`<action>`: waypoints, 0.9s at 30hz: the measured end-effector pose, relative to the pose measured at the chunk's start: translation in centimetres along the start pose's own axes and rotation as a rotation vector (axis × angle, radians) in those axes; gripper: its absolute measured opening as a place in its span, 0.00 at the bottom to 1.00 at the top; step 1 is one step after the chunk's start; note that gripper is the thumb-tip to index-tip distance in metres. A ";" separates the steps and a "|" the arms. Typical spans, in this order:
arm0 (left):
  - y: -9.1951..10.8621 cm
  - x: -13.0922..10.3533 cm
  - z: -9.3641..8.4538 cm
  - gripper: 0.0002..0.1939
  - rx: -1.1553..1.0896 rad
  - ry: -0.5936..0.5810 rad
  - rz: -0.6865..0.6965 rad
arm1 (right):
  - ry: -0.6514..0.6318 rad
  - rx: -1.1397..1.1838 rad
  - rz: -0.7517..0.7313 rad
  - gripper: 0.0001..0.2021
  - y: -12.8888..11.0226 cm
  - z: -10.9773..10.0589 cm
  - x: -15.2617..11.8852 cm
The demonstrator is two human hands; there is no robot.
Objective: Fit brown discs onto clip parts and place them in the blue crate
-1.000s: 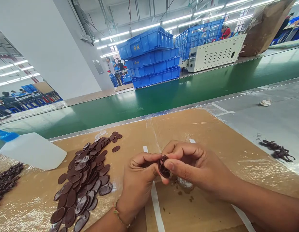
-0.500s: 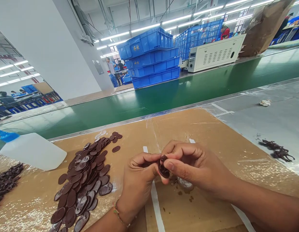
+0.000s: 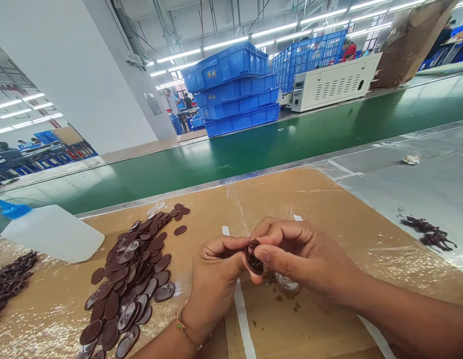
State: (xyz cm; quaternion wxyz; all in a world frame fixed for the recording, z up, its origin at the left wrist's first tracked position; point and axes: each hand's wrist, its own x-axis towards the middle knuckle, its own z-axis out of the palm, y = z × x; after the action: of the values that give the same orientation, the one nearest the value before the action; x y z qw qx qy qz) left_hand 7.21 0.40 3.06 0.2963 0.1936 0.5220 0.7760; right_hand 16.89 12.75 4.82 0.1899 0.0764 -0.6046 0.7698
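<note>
Between my two hands is a small dark brown oval piece (image 3: 254, 264), tilted up with its edge showing. My left hand (image 3: 214, 271) pinches it from the left between thumb and fingers. From the right, the thumb and fingertips of my right hand (image 3: 309, 259) close on the same piece, near a small dark brown bit at its top. The fingers hide much of it. Below my right hand, a clear shiny round thing (image 3: 287, 282) is partly covered. Left of my hands, a heap of brown oval pieces (image 3: 128, 279) lies on the cardboard (image 3: 276, 199).
A white bottle with a blue top (image 3: 55, 234) lies tilted at the left, by a heap of dark scraps (image 3: 10, 284). More dark scraps (image 3: 429, 233) are at the right. Beyond the cardboard runs a green belt (image 3: 238, 154), with stacked blue crates (image 3: 234, 94) and a beige machine (image 3: 334, 82) behind.
My hands stay almost in place around the oval piece, with only a very slight shift of the view.
</note>
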 end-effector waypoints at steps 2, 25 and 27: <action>0.0 0.0 0.0 0.09 -0.017 0.003 -0.011 | 0.005 0.003 0.001 0.09 0.1 0.0 0.0; 0.6 -0.4 1.0 0.16 -0.073 0.073 -0.100 | 0.206 -0.226 0.183 0.20 0.8 1.3 -0.5; 0.8 -0.4 1.1 0.15 -0.088 0.067 -0.110 | 0.253 -0.243 0.142 0.20 0.9 1.4 -0.6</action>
State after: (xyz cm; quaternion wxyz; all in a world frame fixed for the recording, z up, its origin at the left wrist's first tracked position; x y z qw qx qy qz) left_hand 8.00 0.73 4.19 0.3289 0.1253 0.5068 0.7869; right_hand 16.95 11.12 4.11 0.2174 -0.0872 -0.6681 0.7062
